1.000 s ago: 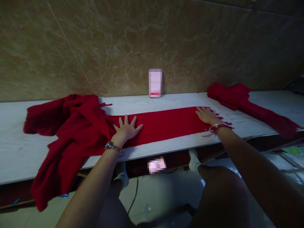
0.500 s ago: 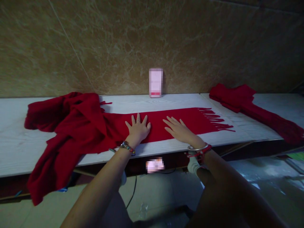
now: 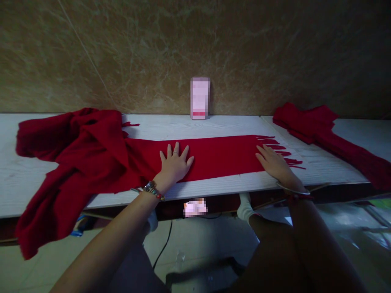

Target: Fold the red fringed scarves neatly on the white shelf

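Observation:
A red fringed scarf lies flat along the white wood-grain board, its fringe pointing right. My left hand rests on the scarf left of the middle, fingers spread. Near the fringed end my right hand lies with its fingers stretched out on the cloth. Neither hand grips anything. To the left, the red cloth gathers into a rumpled heap, and part of it hangs over the board's front edge.
A second red scarf, partly folded, lies on the right of the white board. A blurred pink-white upright item leans on the brown marbled wall. Below the front edge are another blurred item and a black cable.
My right hand slid left from the fringe toward the middle, then back right to the fringed end. My left hand shifted slightly right along the scarf. The fringe strands now lie straighter.

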A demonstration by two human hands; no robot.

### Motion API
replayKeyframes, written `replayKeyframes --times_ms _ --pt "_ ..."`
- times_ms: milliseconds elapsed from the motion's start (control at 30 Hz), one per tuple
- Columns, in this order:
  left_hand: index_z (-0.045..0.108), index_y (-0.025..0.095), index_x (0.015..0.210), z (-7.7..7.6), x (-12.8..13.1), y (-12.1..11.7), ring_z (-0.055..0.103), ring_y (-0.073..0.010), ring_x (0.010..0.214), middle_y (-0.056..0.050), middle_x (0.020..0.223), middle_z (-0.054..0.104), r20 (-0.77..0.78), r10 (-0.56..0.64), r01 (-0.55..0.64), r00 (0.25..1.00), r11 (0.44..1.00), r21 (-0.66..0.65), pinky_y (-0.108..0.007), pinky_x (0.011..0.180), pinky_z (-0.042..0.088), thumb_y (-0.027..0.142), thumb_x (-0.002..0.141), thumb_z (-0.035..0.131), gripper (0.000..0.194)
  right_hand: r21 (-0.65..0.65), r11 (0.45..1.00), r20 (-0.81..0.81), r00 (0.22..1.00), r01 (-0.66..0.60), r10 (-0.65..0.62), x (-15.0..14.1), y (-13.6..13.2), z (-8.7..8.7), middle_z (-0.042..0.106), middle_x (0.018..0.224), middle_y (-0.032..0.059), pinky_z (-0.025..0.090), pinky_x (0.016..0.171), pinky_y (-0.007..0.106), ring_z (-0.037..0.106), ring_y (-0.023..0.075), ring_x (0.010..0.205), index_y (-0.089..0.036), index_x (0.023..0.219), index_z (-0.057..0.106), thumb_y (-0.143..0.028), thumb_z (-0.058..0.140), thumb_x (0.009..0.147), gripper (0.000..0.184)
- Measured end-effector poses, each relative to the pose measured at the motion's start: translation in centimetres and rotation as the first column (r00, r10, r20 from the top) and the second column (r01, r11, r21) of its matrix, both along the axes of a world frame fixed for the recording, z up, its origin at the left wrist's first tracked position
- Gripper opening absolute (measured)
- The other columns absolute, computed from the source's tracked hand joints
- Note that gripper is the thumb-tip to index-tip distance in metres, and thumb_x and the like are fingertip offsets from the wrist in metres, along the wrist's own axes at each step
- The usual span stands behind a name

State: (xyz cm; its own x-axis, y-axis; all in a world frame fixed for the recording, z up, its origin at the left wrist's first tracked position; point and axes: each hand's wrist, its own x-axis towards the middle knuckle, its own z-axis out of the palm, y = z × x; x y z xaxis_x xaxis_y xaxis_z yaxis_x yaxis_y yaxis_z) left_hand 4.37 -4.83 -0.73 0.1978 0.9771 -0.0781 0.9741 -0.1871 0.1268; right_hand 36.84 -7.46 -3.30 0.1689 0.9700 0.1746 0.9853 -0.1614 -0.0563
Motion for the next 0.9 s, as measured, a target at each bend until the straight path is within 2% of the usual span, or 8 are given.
replayKeyframes --times_ms 100,233,367,500,567,633,767,900 --pt "0.025 0.027 0.144 0.1 -0.1 -0.7 0.011 -0.0369 0.139 -0.009 0.153 0.015 -0.023 -0.108 0.108 0.994 0.994 -0.012 -0.061 0.106 0.016 0.051 0.092 0.023 0.058 0.025 0.999 -0.021 0.999 0.033 -0.033 -0.3 -0.2 0.2 0.042 0.141 0.0166 0.032 0.103 0.054 0.036 0.0309 0.131 -0.013 0.132 0.047 -0.035 0.030 0.090 0.050" --pt "0.023 0.026 0.145 0.3 -0.4 -1.5 0.010 -0.0366 0.139 -0.011 0.154 0.013 -0.055 -0.136 0.134 0.989 0.991 -0.029 -0.060 0.106 0.016 0.053 0.092 0.025 0.060 0.105 0.994 -0.071 0.997 0.014 -0.006 -2.5 0.0 1.3 0.042 0.141 0.0175 0.028 0.104 0.056 0.032 0.0314 0.133 -0.012 0.130 0.050 -0.034 0.031 0.090 0.049" --pt "0.020 0.027 0.145 0.5 -0.6 -2.0 0.008 -0.0366 0.139 -0.009 0.154 0.010 -0.069 -0.131 0.127 0.989 0.990 -0.065 -0.061 0.106 0.016 0.054 0.091 0.026 0.061 0.136 0.970 -0.142 0.965 -0.200 0.219 -8.5 -0.1 2.2 0.040 0.143 0.0142 0.024 0.109 0.051 0.031 0.0267 0.135 -0.015 0.131 0.048 -0.036 0.032 0.092 0.048" --pt "0.017 0.029 0.146 1.1 -1.7 -2.2 0.006 -0.0352 0.139 -0.006 0.154 0.006 -0.093 -0.170 0.154 0.981 0.975 -0.158 -0.060 0.107 0.015 0.054 0.090 0.029 0.062 0.044 0.848 -0.169 0.833 -0.528 0.527 -14.3 -0.8 2.2 0.036 0.146 0.0088 0.024 0.110 0.047 0.028 0.0230 0.136 -0.019 0.134 0.046 -0.038 0.039 0.091 0.048" --pt "0.016 0.029 0.146 1.5 -2.9 -2.3 0.005 -0.0334 0.140 -0.005 0.154 0.005 -0.111 -0.215 0.188 0.970 0.959 -0.213 -0.057 0.108 0.014 0.053 0.090 0.031 0.062 -0.018 0.808 -0.170 0.798 -0.589 0.578 -15.6 -1.1 2.1 0.037 0.146 0.0090 0.024 0.111 0.047 0.029 0.0228 0.135 -0.019 0.135 0.045 -0.037 0.040 0.091 0.048" --pt "0.017 0.029 0.145 1.9 -4.3 -2.3 0.005 -0.0332 0.140 -0.006 0.154 0.006 -0.137 -0.251 0.212 0.958 0.945 -0.250 -0.057 0.108 0.016 0.052 0.089 0.034 0.063 -0.032 0.809 -0.164 0.801 -0.587 0.575 -16.0 -1.4 1.9 0.038 0.145 0.0095 0.022 0.111 0.048 0.031 0.0229 0.135 -0.017 0.135 0.045 -0.035 0.040 0.092 0.047" --pt "0.026 0.026 0.144 2.5 -6.8 -2.0 0.018 -0.0341 0.138 -0.010 0.153 0.016 -0.179 -0.344 0.297 0.922 0.923 -0.246 -0.054 0.106 0.025 0.045 0.087 0.042 0.062 0.020 0.812 -0.178 0.797 -0.583 0.577 -15.5 -1.4 1.4 0.044 0.141 0.0085 0.024 0.111 0.046 0.034 0.0220 0.133 -0.018 0.130 0.050 -0.032 0.044 0.090 0.043" --pt "0.044 0.022 0.135 3.2 -7.8 -1.9 0.049 -0.0253 0.120 -0.011 0.140 0.044 -0.201 -0.457 0.430 0.867 0.888 -0.163 -0.038 0.097 0.041 0.023 0.084 0.044 0.051 0.090 0.765 -0.192 0.743 -0.637 0.641 -15.7 -1.4 1.2 0.052 0.135 0.0077 0.029 0.110 0.042 0.040 0.0197 0.129 -0.018 0.123 0.057 -0.030 0.048 0.089 0.038"
